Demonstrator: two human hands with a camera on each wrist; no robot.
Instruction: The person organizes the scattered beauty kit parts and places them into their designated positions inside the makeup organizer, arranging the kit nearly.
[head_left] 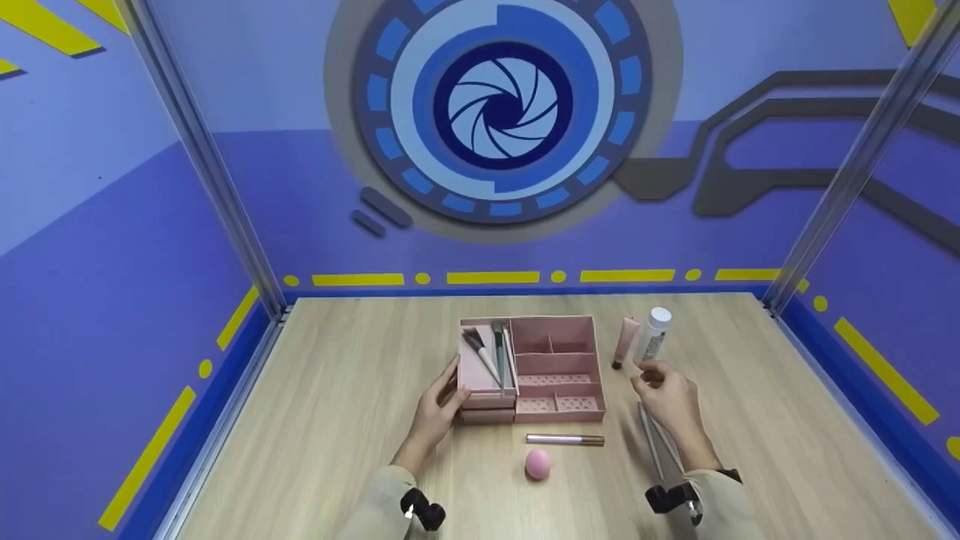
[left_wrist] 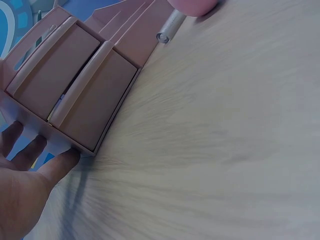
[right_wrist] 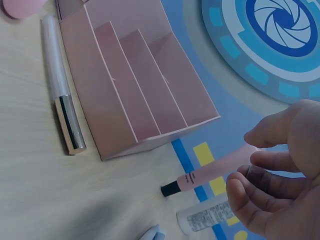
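Note:
My left hand (head_left: pixel 435 409) touches the left side of a pink makeup organizer (head_left: pixel 559 322), its fingers laid along the wall in the left wrist view. Makeup brushes (head_left: pixel 487 356) lie in the tray on top of the organizer's left part. Two drawers (left_wrist: pixel 95 87) sit closed beneath it. Loosely bent and with nothing seen in its fingers, my right hand (head_left: pixel 667 397) hovers right of the organizer. Near its fingertips are a pink squeeze tube (right_wrist: pixel 212 167) with a black cap and a white bottle (head_left: pixel 658 330).
Before the organizer lies a silver-and-gold cosmetic tube (head_left: pixel 564 439), with a pink makeup sponge (head_left: pixel 538 464) closer to me. Slim sticks (head_left: pixel 651 442) lie on the wooden table (head_left: pixel 352 360), partly under my right hand. Blue-purple walls (head_left: pixel 247 187) enclose the back and sides.

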